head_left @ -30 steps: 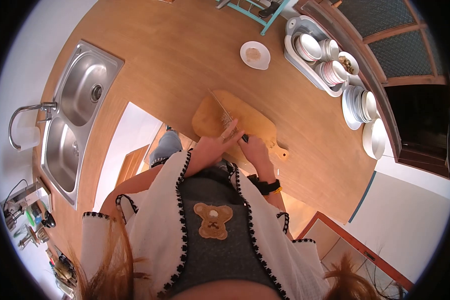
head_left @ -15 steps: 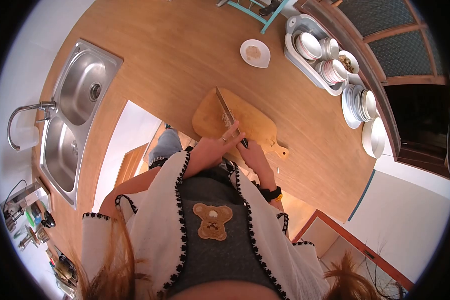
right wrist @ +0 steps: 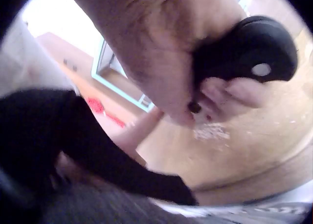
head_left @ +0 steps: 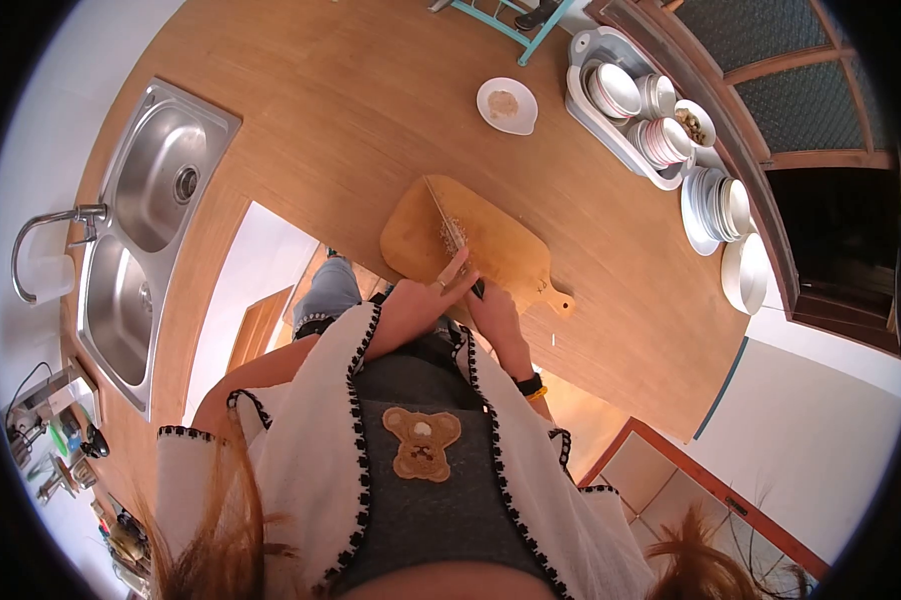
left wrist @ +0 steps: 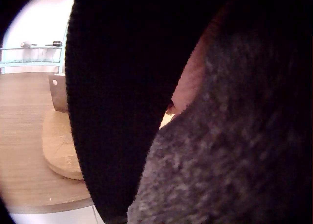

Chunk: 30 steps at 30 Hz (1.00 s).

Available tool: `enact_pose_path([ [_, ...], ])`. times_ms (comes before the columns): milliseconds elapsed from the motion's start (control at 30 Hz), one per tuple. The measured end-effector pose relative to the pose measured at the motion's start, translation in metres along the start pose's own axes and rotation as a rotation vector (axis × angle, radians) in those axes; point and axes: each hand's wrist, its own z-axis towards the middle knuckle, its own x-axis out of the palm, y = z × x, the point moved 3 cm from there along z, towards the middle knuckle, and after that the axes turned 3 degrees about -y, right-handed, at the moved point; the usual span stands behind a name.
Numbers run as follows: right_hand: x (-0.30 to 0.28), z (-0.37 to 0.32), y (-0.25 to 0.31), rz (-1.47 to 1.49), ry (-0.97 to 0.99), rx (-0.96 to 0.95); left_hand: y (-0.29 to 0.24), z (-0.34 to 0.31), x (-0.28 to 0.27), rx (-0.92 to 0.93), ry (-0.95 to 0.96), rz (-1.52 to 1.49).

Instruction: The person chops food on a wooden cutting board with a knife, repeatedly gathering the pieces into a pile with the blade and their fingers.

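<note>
A knife [head_left: 444, 212] stands edge-down over the wooden cutting board [head_left: 516, 255]; its holed blade [left wrist: 59, 93] also shows in the left wrist view. My right hand [head_left: 496, 315] grips the black handle, and in the right wrist view that hand [right wrist: 171, 47] has its fingers curled round the handle [right wrist: 244, 55]. With two fingers extended, my left hand [head_left: 411, 308] reaches across to the knife near the handle; exact contact is unclear. Finely chopped pale bits [head_left: 451, 232] lie beside the blade, also seen as bits [right wrist: 211, 132] below the handle.
A white dish [head_left: 508, 106] with pale contents sits beyond the board. At the right are a rack [head_left: 626, 150] of bowls, stacked plates [head_left: 706, 215] and a white bowl [head_left: 745, 275]. A double sink [head_left: 161, 180] lies at the left, a turquoise stand [head_left: 531, 45] at the back.
The blade has swung slightly right, then back left, and its broad face shows less than half a second ago. My right hand has shifted a little left and toward my body; both hands remain at the knife.
</note>
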Motion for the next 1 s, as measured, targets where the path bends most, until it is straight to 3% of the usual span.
enact_pose_path([
  [300,-0.015,0.003,0.011,-0.102,-0.001,-0.022,-0.003,0.001,-0.012,-0.033,0.051,0.030],
  [367,-0.017,0.007,0.013,-0.118,0.008,-0.011,-0.004,0.004,-0.012,-0.025,-0.014,-0.002],
  [500,0.002,0.019,-0.011,-0.055,0.055,-0.010,-0.003,0.010,-0.007,-0.030,0.036,-0.011],
  [633,-0.014,0.013,0.001,0.044,0.097,0.042,-0.004,0.009,-0.007,-0.045,0.061,-0.017],
  [700,0.009,0.014,-0.019,0.078,0.077,0.032,-0.005,0.011,-0.004,-0.025,0.042,-0.053],
  [867,-0.002,0.008,-0.008,0.020,0.050,0.012,-0.007,0.009,-0.009,-0.023,0.023,-0.101],
  [1000,0.010,0.001,-0.019,0.154,0.028,0.004,-0.007,0.008,0.000,0.021,0.020,-0.063],
])
